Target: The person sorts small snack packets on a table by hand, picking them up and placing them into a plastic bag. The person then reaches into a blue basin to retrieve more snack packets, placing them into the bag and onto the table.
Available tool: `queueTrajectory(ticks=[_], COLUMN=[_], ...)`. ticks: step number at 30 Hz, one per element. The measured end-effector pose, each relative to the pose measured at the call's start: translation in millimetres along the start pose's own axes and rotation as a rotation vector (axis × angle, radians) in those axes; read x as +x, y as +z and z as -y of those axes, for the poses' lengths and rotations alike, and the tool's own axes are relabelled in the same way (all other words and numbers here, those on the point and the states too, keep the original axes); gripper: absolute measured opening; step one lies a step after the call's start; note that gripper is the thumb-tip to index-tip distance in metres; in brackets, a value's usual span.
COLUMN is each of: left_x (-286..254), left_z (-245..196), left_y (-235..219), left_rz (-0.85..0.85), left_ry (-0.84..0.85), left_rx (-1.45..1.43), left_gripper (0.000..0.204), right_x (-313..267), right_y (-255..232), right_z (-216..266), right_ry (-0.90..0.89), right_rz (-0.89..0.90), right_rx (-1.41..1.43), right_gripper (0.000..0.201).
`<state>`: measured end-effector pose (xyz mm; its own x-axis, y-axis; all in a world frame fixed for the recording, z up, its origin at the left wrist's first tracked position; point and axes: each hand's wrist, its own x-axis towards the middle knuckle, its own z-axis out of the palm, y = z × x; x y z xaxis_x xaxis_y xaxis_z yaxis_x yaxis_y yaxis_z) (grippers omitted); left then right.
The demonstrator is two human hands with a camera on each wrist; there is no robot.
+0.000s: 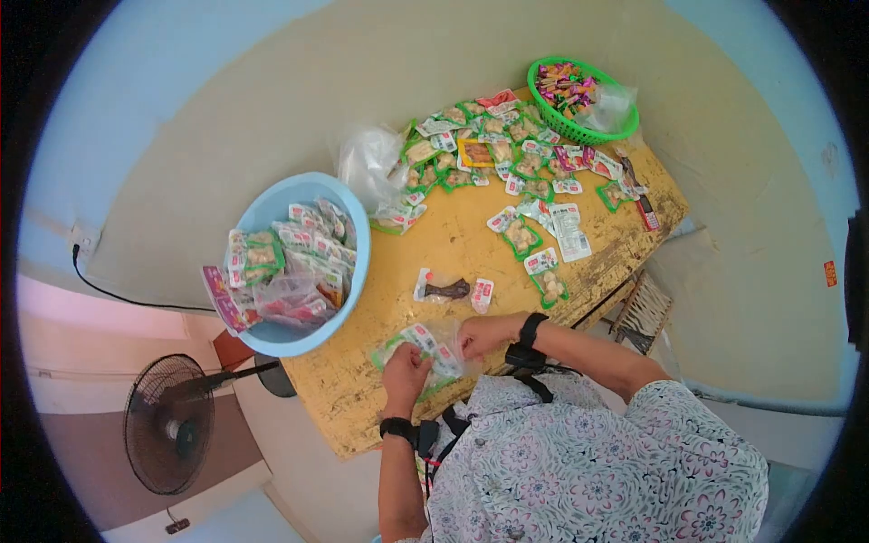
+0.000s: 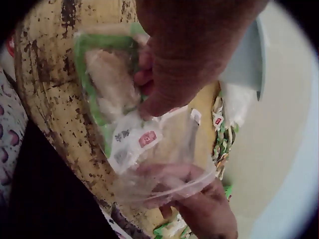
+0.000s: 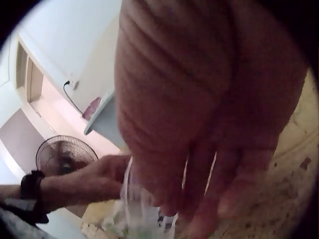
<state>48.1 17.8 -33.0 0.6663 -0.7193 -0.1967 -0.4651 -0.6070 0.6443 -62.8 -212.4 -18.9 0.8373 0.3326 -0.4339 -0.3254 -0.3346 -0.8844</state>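
Observation:
A clear plastic bag (image 1: pixel 463 351) with green-and-white snack packets (image 1: pixel 415 338) in it lies at the table's near edge. My left hand (image 1: pixel 406 371) pinches a packet at the bag's left part; in the left wrist view, pale food (image 2: pixel 107 74) shows through the packet's window. At the bag's mouth, my right hand (image 1: pixel 489 335) grips the clear plastic, whose rim (image 2: pixel 184 191) crosses over the fingers. The right wrist view shows mostly the palm (image 3: pixel 174 74), which hides much of the bag. Just beyond the hands lie a dark brown snack in a clear pack (image 1: pixel 446 290) and a small red-and-white packet (image 1: pixel 482 295).
A light blue basin (image 1: pixel 360 262) full of packets stands at the left, beside a crumpled clear bag (image 1: pixel 373 167). Many green packets (image 1: pixel 493 127) spread over the back of the worn yellow table (image 1: pixel 398 258). A green basket (image 1: pixel 593 136) of wrapped sweets and a phone (image 1: pixel 647 213) are at the right.

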Motion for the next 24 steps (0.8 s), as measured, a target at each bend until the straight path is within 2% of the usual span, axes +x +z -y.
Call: queueTrajectory(ticks=[3, 6, 10, 13, 16, 19, 22, 24], left_x=[1, 0, -2, -1, 1, 2, 7, 8], left_z=[-5, -5, -1, -7, -12, -3, -3, 0], left_y=[-3, 1, 7, 4, 0, 2, -7, -10], left_rz=[0.014, -0.012, -0.030, -0.019, 0.022, 0.036, 0.101, 0.133], left_ry=[-0.018, -0.022, -0.034, -0.061, -0.111, -0.094, -0.111, -0.124], left_rx=[-0.008, 0.001, -0.025, -0.011, -0.053, -0.074, -0.155, -0.210], left_gripper=[0.032, 0.031, 0.031, 0.031, 0.031, 0.032, 0.035, 0.038], right_x=[-22, -26, -16, 2, 14, 20, 40, 53], right_y=[-34, -79, -141, -179, -209, -228, -244, -257], right_z=[20, 19, -2, -26, -31, -17, -28, -29], right_ry=[0.056, 0.099, 0.042, -0.071, 0.019, 0.111, -0.043, -0.085], right_rz=[0.072, -0.001, -0.396, -0.814, -1.138, -1.245, -1.350, -1.356], right_rx=[0.229, 0.286, 0.327, 0.115, -0.241, -0.435, -0.542, -0.678], right_gripper=[0.024, 0.023, 0.022, 0.018, 0.013, 0.017, 0.029, 0.035])
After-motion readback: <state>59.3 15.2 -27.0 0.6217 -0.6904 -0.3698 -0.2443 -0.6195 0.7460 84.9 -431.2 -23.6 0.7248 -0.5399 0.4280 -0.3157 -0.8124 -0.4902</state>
